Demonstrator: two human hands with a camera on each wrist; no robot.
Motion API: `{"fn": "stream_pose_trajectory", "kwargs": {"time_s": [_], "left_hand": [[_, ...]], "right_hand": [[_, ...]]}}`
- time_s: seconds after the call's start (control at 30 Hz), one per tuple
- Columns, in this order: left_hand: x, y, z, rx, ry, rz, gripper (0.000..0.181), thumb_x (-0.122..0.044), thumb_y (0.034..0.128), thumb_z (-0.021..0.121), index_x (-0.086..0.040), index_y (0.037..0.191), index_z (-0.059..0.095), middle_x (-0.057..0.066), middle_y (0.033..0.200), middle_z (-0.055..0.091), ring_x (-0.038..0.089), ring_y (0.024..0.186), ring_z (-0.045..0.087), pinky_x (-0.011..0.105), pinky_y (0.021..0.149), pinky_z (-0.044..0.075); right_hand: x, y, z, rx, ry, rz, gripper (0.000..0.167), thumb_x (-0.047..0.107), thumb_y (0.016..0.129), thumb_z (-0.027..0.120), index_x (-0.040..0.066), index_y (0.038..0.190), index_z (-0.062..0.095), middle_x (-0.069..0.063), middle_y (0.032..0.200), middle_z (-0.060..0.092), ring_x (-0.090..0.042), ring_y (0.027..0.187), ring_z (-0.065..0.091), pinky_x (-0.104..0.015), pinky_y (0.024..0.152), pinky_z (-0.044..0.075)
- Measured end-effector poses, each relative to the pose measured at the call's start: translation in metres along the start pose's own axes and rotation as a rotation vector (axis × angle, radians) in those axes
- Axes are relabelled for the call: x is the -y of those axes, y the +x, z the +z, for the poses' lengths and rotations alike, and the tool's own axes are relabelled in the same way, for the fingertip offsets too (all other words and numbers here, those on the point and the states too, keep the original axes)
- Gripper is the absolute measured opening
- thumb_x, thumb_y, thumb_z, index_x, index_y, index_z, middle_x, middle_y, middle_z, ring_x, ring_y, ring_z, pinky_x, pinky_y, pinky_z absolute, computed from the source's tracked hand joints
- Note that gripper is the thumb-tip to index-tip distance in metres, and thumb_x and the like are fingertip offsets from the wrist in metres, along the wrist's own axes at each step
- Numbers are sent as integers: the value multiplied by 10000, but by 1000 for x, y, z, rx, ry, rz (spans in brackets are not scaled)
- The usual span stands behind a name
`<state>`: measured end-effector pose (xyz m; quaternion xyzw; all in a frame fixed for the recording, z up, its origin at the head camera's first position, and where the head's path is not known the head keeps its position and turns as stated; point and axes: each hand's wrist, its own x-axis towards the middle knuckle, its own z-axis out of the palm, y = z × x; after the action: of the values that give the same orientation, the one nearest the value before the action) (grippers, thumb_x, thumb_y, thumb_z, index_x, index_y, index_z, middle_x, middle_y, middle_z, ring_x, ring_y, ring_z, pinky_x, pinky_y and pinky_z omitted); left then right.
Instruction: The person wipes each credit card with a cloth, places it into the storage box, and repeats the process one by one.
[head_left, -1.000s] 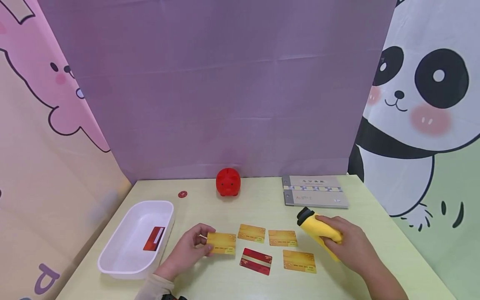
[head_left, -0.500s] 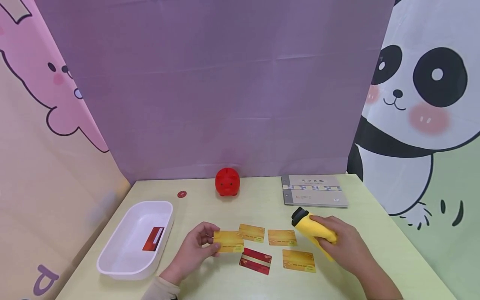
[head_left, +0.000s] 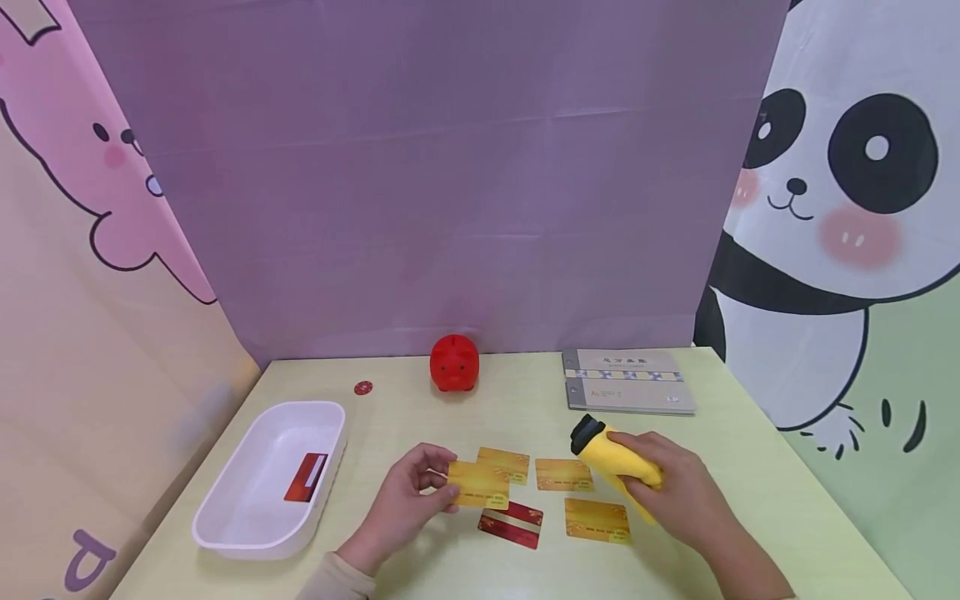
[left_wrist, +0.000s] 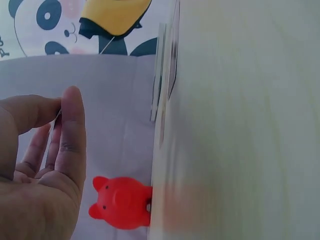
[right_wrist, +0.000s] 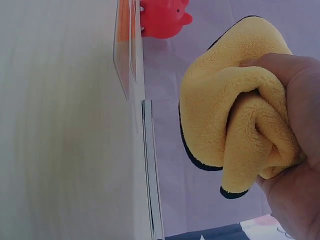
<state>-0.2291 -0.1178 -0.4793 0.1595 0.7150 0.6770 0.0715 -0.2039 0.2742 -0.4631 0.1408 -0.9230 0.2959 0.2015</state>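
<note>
My left hand [head_left: 405, 504] pinches a gold card [head_left: 477, 484] by its left edge, raised above the table. In the head view this card overlaps another gold card [head_left: 517, 461] and the red card [head_left: 512, 527]. Two more gold cards, one farther back [head_left: 564, 474] and one nearer [head_left: 597, 520], lie flat to the right. My right hand [head_left: 678, 492] grips a bunched yellow cloth [head_left: 615, 460] with black edging, held up right of the cards. In the right wrist view the fluffy cloth [right_wrist: 210, 110] shows its folds; it is apart from the held card.
At the left stands a white tray [head_left: 217, 521] with a red card [head_left: 306, 477] inside. A red piggy bank [head_left: 454, 364] and a small red disc [head_left: 363, 387] are toward the back of the table [head_left: 465, 575]. A grey notebook [head_left: 630, 400] lies at the back right.
My left hand has moved right with the gold card, which now overlaps its neighbours in view. The right hand has shifted left with the cloth, closer to the held card.
</note>
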Motion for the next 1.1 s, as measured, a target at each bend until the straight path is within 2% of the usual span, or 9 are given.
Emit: {"fn": "stream_pose_trajectory", "kwargs": {"time_s": [0.23, 0.47, 0.57, 0.8, 0.97, 1.1], "left_hand": [[0, 1, 13, -9, -33, 4, 432, 74, 905, 755, 42, 1296, 575, 172, 1148, 580, 247, 947, 625, 413, 771, 658], [1, 1, 25, 13, -64, 17, 392, 131, 924, 666, 58, 1294, 558, 167, 1144, 607, 252, 959, 637, 403, 768, 658], [1, 1, 28, 13, -69, 18, 392, 143, 923, 646, 65, 1296, 554, 170, 1144, 615, 254, 964, 644, 400, 767, 658], [2, -1, 32, 33, -66, 14, 391, 104, 934, 665, 55, 1307, 558, 177, 1150, 622, 259, 966, 653, 482, 802, 644], [5, 0, 35, 35, -72, 24, 385, 112, 929, 669, 37, 1294, 572, 176, 1138, 614, 250, 958, 655, 445, 784, 651], [8, 1, 37, 40, -92, 23, 385, 103, 928, 675, 17, 1291, 579, 180, 1142, 609, 252, 961, 659, 461, 791, 650]], "right_hand": [[9, 1, 7, -38, 47, -49, 629, 0, 802, 858, 281, 1346, 717, 144, 1080, 685, -87, 800, 575, -257, 670, 534], [22, 3, 13, -6, 60, -56, 615, 23, 814, 848, 281, 1355, 709, 154, 1095, 675, -92, 822, 576, -249, 677, 537], [26, 2, 15, -6, 71, -61, 621, 12, 806, 848, 284, 1347, 713, 163, 1085, 670, -92, 812, 575, -245, 667, 534], [33, 1, 22, -9, 109, -93, 653, 0, 787, 862, 319, 1337, 713, 178, 1079, 659, -84, 800, 576, -241, 657, 539], [43, 0, 25, 2, 121, -102, 649, -1, 775, 863, 316, 1324, 721, 185, 1069, 650, -72, 798, 582, -241, 667, 548], [49, -1, 29, -3, 125, -136, 676, -17, 753, 861, 327, 1317, 721, 194, 1067, 646, -50, 785, 571, -237, 655, 536]]}}
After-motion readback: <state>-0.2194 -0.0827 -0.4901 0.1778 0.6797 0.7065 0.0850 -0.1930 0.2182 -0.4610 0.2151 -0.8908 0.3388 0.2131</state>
